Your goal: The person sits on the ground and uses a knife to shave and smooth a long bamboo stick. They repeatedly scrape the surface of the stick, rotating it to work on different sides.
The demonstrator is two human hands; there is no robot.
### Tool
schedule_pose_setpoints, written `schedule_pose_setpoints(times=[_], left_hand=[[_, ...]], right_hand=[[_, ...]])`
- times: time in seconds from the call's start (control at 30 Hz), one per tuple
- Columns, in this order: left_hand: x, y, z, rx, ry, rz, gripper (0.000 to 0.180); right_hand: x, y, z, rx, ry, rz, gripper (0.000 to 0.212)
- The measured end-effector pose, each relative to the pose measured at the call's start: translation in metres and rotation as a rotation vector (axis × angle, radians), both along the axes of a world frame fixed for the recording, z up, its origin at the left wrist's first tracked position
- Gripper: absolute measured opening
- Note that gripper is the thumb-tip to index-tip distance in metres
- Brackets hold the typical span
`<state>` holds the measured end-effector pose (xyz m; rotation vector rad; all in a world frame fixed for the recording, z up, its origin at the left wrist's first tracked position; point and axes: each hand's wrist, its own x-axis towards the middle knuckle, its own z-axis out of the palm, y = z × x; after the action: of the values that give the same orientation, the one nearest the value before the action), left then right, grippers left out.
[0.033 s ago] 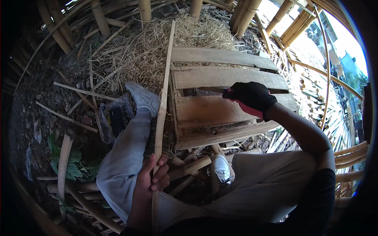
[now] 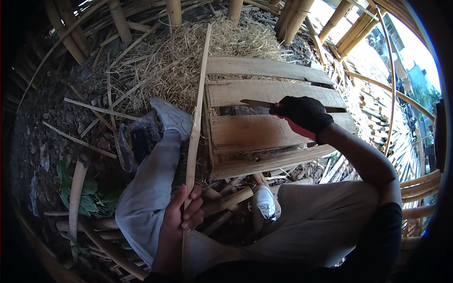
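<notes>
Bamboo strip (image 2: 197, 118) lengthwise along left side of slatted wooden surface (image 2: 255, 129), reaching past its near and far edges
Left hand (image 2: 177, 212), bare, fingers wrapped round strip, off surface's near left corner
Right hand (image 2: 302, 115), gloved, closed round knife (image 2: 257, 102), over surface, tip toward strip but apart
Step, as judged: shaving or trimming strip
Next stroke would call for knife edge laid on strip, steady left grip, fingers clear

Beside a slatted wooden platform (image 2: 245, 133), stony ground (image 2: 45, 120) bears shavings (image 2: 165, 59), bamboo strips (image 2: 80, 140) and a plastic bag (image 2: 124, 151) (apparently with something dark inside).
</notes>
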<state>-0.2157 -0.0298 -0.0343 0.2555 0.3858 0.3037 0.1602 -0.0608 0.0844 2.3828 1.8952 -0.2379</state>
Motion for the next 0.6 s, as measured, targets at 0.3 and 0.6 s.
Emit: schedule_pose_setpoints(times=[0.3, 0.6], left_hand=[[0.001, 0.0, -0.004, 0.0, 0.017, -0.031, 0.04], [0.005, -0.001, -0.005, 0.001, 0.034, -0.052, 0.04]], right_hand=[[0.009, -0.003, 0.0, -0.047, -0.026, 0.087, 0.034], [-0.011, -0.002, 0.001, -0.135, 0.031, 0.136, 0.033]])
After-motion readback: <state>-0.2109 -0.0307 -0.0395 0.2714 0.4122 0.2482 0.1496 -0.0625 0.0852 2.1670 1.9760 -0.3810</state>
